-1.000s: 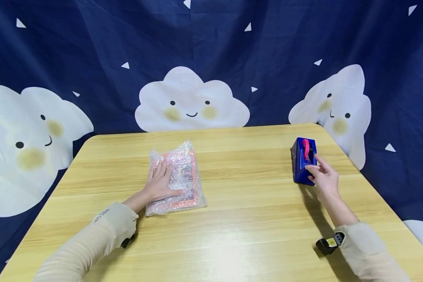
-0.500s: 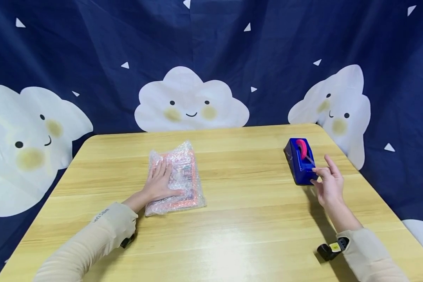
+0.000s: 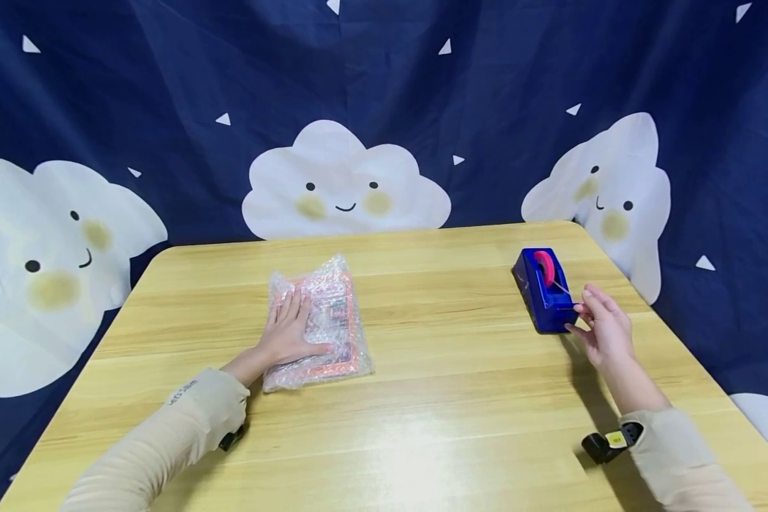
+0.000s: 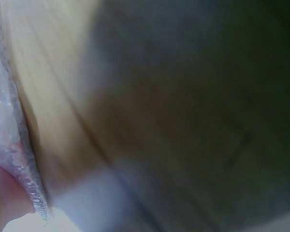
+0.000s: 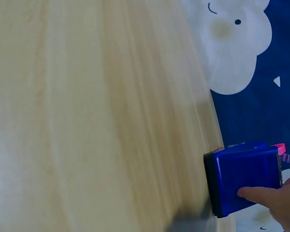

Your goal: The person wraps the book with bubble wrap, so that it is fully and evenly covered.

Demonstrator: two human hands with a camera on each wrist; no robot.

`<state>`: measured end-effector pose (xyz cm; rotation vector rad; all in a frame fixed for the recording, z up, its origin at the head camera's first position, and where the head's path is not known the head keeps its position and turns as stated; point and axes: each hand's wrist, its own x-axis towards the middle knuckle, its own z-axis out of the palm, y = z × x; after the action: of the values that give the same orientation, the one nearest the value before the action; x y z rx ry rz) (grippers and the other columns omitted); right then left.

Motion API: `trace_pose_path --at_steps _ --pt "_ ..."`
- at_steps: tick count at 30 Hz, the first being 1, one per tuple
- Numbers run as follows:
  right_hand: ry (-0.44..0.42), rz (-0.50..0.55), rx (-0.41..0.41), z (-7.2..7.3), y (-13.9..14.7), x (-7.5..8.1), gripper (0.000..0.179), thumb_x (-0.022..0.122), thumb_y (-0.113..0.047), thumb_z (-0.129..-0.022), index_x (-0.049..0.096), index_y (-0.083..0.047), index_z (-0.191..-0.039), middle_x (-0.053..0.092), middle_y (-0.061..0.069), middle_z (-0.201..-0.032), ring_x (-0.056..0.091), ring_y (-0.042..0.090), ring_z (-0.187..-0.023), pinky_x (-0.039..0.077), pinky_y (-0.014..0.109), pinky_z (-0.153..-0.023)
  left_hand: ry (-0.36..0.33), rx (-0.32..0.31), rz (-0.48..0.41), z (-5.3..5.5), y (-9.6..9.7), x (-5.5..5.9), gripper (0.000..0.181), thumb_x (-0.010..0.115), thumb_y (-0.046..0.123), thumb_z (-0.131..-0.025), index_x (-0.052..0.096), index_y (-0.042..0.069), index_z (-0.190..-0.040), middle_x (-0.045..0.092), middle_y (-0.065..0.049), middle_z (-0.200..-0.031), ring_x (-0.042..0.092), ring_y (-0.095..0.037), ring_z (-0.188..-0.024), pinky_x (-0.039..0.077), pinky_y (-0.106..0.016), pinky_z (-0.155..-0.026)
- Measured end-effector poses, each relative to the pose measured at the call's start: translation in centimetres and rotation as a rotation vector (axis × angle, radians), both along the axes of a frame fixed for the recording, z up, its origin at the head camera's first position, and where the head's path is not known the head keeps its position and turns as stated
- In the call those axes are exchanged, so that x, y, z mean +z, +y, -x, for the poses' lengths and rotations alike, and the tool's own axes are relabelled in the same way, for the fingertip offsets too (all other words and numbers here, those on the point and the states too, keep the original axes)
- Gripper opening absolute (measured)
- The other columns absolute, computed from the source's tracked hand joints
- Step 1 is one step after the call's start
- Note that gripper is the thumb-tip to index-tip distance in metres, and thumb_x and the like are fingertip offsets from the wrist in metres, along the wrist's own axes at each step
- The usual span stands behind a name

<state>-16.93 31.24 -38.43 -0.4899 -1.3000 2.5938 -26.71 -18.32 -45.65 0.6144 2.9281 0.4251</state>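
My left hand (image 3: 288,334) lies flat with spread fingers on a flat bubble-wrapped package (image 3: 339,313), which has an orange-bordered printed item inside. In the left wrist view, the edge of the bubble wrap (image 4: 9,116) shows at the far left. On the right stands a blue tape dispenser (image 3: 540,299) with a pink roll (image 3: 545,267). A thin strip of clear tape (image 3: 560,287) runs taut from the roll to my right hand (image 3: 608,331), whose fingers pinch its end. One fingertip (image 5: 246,192) of that hand touches the dispenser's front, below the toothed cutter (image 5: 280,171).
The wooden table (image 3: 422,398) has a rounded far edge. Behind it hangs a dark blue curtain (image 3: 486,85) printed with smiling clouds and small white triangles. A black wrist camera (image 3: 604,446) hangs below the right sleeve, over the table.
My right hand has moved right and slightly nearer, drawing the tape strip out from the roll. The dispenser has shifted and turned a little to the left. The left hand stays on the package.
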Motion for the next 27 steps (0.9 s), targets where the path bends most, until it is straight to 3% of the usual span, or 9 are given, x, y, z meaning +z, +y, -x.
trace_pose_path --at_steps 10,12,13,14,16,19,20,24,27 --pt "0.027 -0.016 -0.057 0.5 -0.1 -0.3 0.023 0.060 0.001 -0.084 0.062 -0.018 -0.097 0.059 0.000 -0.058 0.059 0.008 -0.053 0.054 0.033 -0.048 -0.012 -0.004 -0.001 0.0 0.4 -0.1 0.119 0.059 0.071 -0.067 0.006 -0.003 -0.144 -0.009 -0.023 -0.150 -0.009 -0.036 -0.137 -0.007 -0.055 -0.108" --pt "0.045 0.031 -0.081 0.6 0.2 -0.7 0.026 0.060 0.003 -0.083 0.060 -0.017 -0.100 0.059 0.001 -0.059 0.058 0.008 -0.053 0.053 0.042 -0.062 -0.013 -0.005 0.001 0.0 0.4 -0.1 0.119 0.059 0.071 -0.068 0.005 -0.003 -0.145 -0.009 -0.023 -0.150 -0.009 -0.036 -0.137 -0.007 -0.054 -0.108" --pt "0.073 0.071 -0.087 0.6 0.6 -1.0 0.028 0.060 0.004 -0.083 0.059 -0.015 -0.103 0.059 0.003 -0.059 0.058 0.010 -0.053 0.053 0.047 -0.062 -0.010 -0.005 0.000 0.0 0.4 -0.1 0.119 0.058 0.071 -0.067 0.005 -0.003 -0.145 -0.009 -0.023 -0.150 -0.009 -0.036 -0.138 -0.007 -0.054 -0.108" --pt "0.082 0.118 -0.096 0.7 0.8 -1.2 0.030 0.059 0.005 -0.083 0.057 -0.015 -0.106 0.058 0.004 -0.059 0.058 0.011 -0.053 0.049 0.052 -0.074 -0.006 -0.007 -0.003 0.0 0.4 -0.1 0.120 0.058 0.071 -0.067 0.005 -0.003 -0.144 -0.009 -0.023 -0.150 -0.009 -0.037 -0.137 -0.007 -0.054 -0.108" --pt "0.105 0.235 -0.108 0.6 1.3 -1.6 0.034 0.054 0.008 -0.085 0.055 -0.015 -0.111 0.055 0.005 -0.059 0.056 0.014 -0.052 0.027 0.059 -0.095 -0.002 -0.009 -0.003 0.0 0.3 -0.1 0.120 0.058 0.072 -0.067 0.005 -0.003 -0.144 -0.008 -0.024 -0.150 -0.009 -0.037 -0.138 -0.007 -0.054 -0.108" --pt "0.154 0.429 -0.102 0.3 1.8 -1.9 0.036 0.042 0.009 -0.090 0.048 -0.016 -0.115 0.049 0.008 -0.055 0.051 0.018 -0.049 -0.004 0.056 -0.102 -0.003 -0.007 0.006 0.0 0.3 -0.1 0.121 0.057 0.073 -0.067 0.004 -0.002 -0.145 -0.008 -0.024 -0.150 -0.009 -0.036 -0.138 -0.007 -0.054 -0.108" --pt "0.155 0.480 -0.101 0.2 1.8 -1.8 0.035 0.038 0.008 -0.091 0.046 -0.017 -0.113 0.047 0.008 -0.054 0.049 0.018 -0.048 -0.015 0.047 -0.099 -0.006 -0.007 0.007 0.0 0.3 -0.1 0.121 0.057 0.073 -0.067 0.004 -0.002 -0.145 -0.008 -0.024 -0.150 -0.009 -0.036 -0.138 -0.007 -0.054 -0.108" --pt "0.224 0.647 -0.064 -0.1 2.0 -2.0 0.030 0.028 0.008 -0.091 0.046 -0.014 -0.102 0.045 0.011 -0.048 0.040 0.021 -0.046 -0.018 0.044 -0.098 -0.010 -0.001 0.014 0.1 0.2 -0.2 0.120 0.057 0.073 -0.067 0.003 -0.002 -0.145 -0.009 -0.023 -0.150 -0.010 -0.035 -0.138 -0.008 -0.053 -0.108" --pt "0.233 0.726 -0.042 -0.3 2.1 -2.0 0.020 0.034 0.004 -0.091 0.049 -0.008 -0.092 0.040 0.013 -0.045 0.030 0.022 -0.046 -0.014 0.044 -0.099 -0.005 -0.003 0.012 0.2 0.0 -0.3 0.119 0.057 0.072 -0.068 0.004 -0.003 -0.145 -0.009 -0.023 -0.150 -0.010 -0.035 -0.138 -0.008 -0.053 -0.108"
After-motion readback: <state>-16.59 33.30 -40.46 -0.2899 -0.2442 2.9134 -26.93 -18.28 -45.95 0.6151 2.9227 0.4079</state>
